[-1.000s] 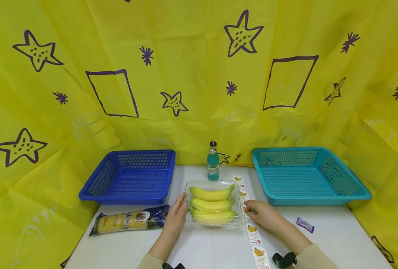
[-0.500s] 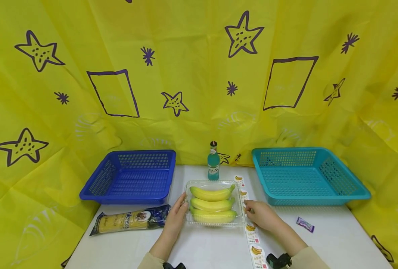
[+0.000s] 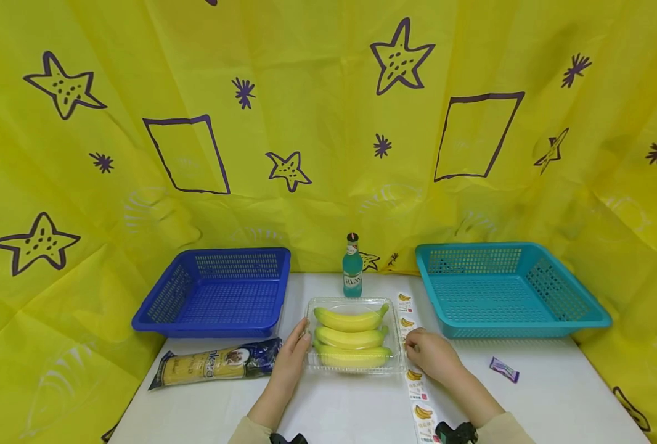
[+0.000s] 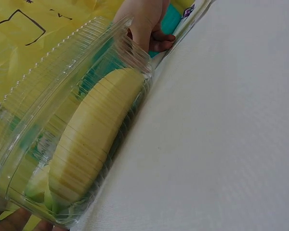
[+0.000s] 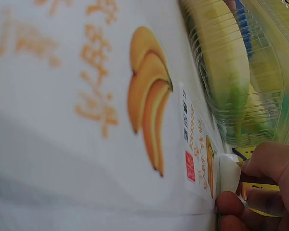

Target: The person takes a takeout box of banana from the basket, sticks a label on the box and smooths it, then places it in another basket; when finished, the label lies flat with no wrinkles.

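Note:
A clear plastic clamshell box with three bananas inside stands in the middle of the white table. My left hand rests against its left side, fingers extended along the wall. Along the box's right side runs a strip of banana stickers. My right hand is over this strip, beside the box. In the right wrist view, its thumb and fingers pinch a white sticker edge lifted from the strip. The hand covers part of the strip in the head view.
A blue basket stands at back left and a teal basket at back right. Behind the box is a teal bottle. A pasta packet lies left, a small purple wrapped snack right.
The far end of the sticker strip has shifted right, while its near end has moved slightly left. My right forearm has swung a little left. The box and left hand stay in place.

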Demonstrator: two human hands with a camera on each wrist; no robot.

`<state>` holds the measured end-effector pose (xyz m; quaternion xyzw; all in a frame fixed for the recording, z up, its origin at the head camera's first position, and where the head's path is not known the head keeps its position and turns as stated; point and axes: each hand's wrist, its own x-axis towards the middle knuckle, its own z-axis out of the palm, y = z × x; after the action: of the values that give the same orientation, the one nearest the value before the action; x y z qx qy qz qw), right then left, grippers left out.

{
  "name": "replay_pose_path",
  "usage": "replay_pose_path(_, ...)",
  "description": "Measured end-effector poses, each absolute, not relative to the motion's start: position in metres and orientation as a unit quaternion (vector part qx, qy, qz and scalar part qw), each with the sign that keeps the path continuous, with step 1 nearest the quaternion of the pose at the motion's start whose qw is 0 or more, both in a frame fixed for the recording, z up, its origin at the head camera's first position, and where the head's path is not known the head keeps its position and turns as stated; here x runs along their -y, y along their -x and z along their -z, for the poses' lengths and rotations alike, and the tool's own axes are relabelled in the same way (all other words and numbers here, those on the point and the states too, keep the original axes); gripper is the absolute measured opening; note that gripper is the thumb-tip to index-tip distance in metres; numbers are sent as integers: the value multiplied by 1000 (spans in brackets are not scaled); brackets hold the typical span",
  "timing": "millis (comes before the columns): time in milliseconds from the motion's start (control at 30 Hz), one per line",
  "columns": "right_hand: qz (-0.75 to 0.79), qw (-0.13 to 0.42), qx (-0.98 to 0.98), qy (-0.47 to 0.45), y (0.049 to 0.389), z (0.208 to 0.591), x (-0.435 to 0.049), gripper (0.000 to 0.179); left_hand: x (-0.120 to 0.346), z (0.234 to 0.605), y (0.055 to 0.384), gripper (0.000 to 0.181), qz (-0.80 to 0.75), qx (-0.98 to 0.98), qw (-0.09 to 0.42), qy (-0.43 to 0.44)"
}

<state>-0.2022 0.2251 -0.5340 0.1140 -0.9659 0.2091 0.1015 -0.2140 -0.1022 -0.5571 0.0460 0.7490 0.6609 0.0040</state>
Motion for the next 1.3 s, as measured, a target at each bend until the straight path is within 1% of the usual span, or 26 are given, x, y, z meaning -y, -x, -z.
replay_pose_path(67, -208, 104, 966, -111, 202, 534, -225, 9, 102, 557, 214, 58, -661, -749, 4, -46)
replay_pose_path(167, -214, 93, 966, -113, 202, 533, -226, 4, 103, 557, 214, 58, -661, -749, 5, -47)
replay_pose_path(400, -274, 31, 954, -117, 202, 530, -233, 18, 103, 554, 213, 57, -664, -746, 9, -43)
replay_pose_path(500, -291, 40, 948, -124, 201, 530, -237, 25, 102, 553, 212, 57, -664, -747, 7, -42)
replay_pose_path(633, -289, 65, 948, -116, 198, 536, -239, 25, 102, 552, 212, 56, -663, -747, 9, -42)
replay_pose_path(833, -252, 42, 962, -95, 191, 545, -235, 32, 102, 551, 212, 56, -658, -752, 10, -42)
replay_pose_path(900, -242, 45, 965, -95, 190, 546, -235, 33, 102, 551, 213, 56, -656, -754, 10, -42)
replay_pose_path(1100, -190, 56, 972, -125, 191, 542, -240, 27, 102, 552, 212, 57, -661, -749, 12, -42)
replay_pose_path(1300, -155, 71, 974, -146, 192, 537, -242, 7, 103, 553, 212, 59, -656, -753, 18, -41)
